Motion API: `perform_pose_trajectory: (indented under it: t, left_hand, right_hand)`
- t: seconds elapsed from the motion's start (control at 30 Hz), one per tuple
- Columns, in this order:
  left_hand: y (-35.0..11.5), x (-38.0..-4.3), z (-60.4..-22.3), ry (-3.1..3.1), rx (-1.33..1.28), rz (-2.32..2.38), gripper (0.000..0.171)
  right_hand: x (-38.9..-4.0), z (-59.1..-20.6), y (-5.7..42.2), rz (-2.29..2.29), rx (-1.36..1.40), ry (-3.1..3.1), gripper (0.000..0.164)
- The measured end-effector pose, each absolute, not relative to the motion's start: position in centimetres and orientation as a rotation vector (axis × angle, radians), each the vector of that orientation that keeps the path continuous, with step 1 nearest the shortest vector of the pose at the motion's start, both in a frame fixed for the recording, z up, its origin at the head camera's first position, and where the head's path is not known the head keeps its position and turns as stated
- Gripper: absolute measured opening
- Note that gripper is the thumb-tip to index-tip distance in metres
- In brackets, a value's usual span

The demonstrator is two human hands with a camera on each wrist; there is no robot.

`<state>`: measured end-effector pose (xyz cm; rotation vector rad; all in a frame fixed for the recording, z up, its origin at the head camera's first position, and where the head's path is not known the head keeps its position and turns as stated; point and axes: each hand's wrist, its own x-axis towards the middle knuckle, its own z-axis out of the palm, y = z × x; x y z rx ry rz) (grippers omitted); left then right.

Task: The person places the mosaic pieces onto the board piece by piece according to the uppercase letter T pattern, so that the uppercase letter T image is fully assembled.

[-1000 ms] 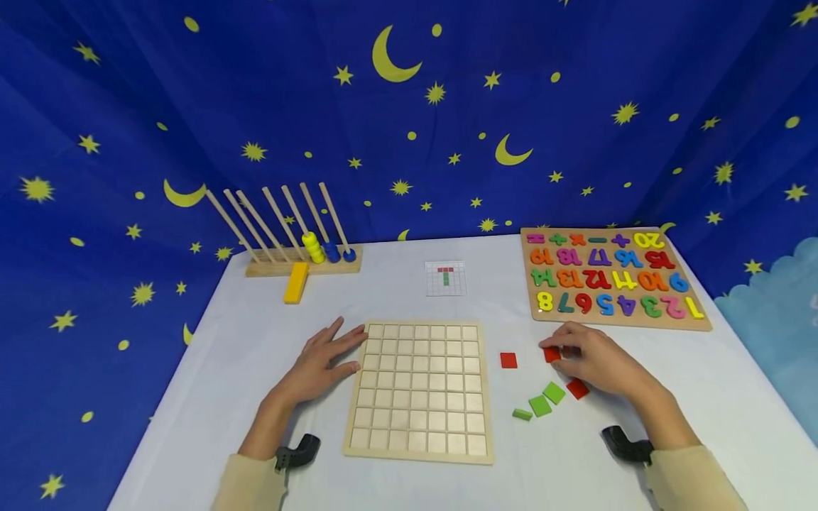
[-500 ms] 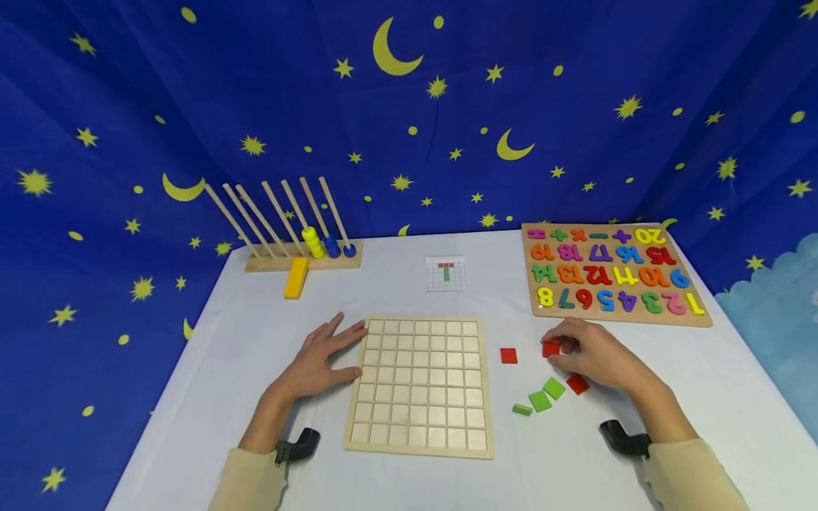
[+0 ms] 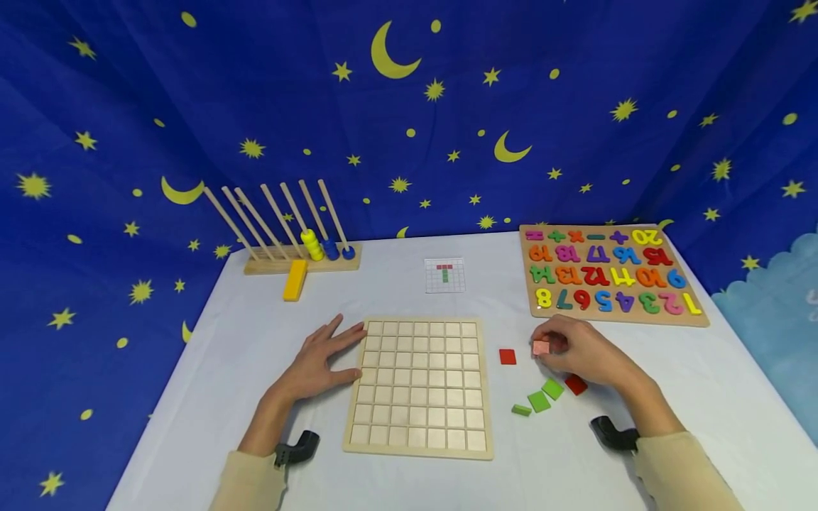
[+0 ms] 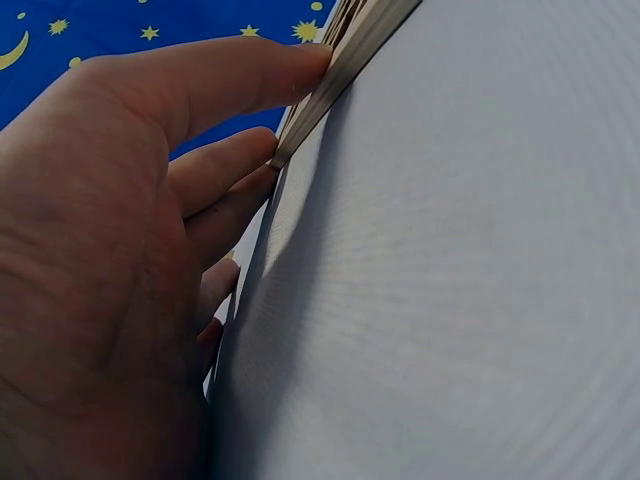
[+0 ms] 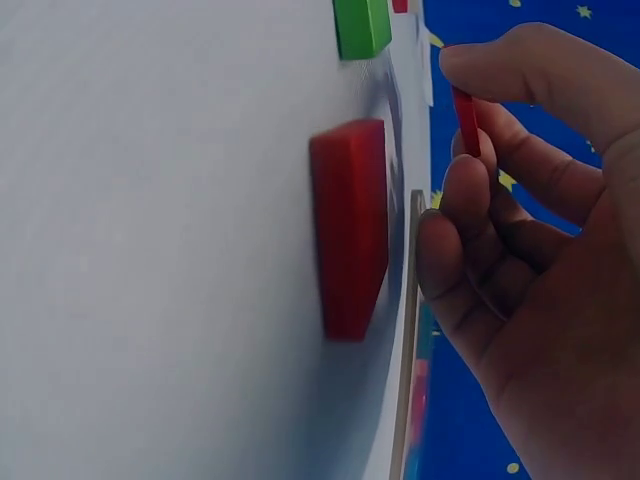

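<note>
In the head view my right hand [image 3: 578, 349] pinches a red square tile [image 3: 541, 348] between thumb and fingers. The right wrist view shows that tile's thin edge, lifted off the table. A second red tile [image 3: 508, 356] lies to the hand's left, and a third red tile [image 3: 576, 385] just below it. Three green tiles [image 3: 539, 402] are nearby, one of them standing on edge. My left hand [image 3: 322, 362], fingers spread, touches the left edge of a wooden grid board [image 3: 409, 390]. Its thumb and fingertips meet the board's side in the left wrist view.
A small card [image 3: 445, 275] with a red and green T pattern lies behind the board. A wooden number puzzle [image 3: 613, 317] is at the back right. Back left stands a peg abacus [image 3: 268, 267] with beads, a yellow block [image 3: 295, 280] in front of it.
My right hand has lifted the red tile from the table and moved slightly left with it, tilting its face. The left hand stays at the board's edge.
</note>
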<state>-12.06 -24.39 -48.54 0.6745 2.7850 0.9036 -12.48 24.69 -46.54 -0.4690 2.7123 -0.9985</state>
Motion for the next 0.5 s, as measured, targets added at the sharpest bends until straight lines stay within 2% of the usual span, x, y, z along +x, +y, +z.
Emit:
perform_pose_trajectory:
  t: [0.5]
  left_hand:
    - [-24.4,-12.1,-48.9,2.815,0.679,0.896,0.070]
  right_hand:
    - [-12.8,-46.2,23.2,-0.975,-0.456,2.729,0.029]
